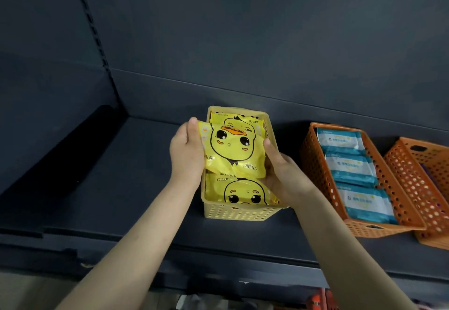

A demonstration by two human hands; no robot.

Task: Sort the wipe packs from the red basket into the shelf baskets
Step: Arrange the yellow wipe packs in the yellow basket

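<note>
The duck pack (233, 149) is gripped by the left hand (185, 150) and right hand (284, 176) over the yellow basket (240, 212); next it likely must be laid flat inside.

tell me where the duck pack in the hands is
In the head view, centre frame, the duck pack is held between the left hand and right hand over the yellow basket, left of the nearest orange basket.

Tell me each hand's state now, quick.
Left hand: grips the yellow duck pack at its left edge.
Right hand: grips the same pack's right edge, over the yellow basket.
</note>
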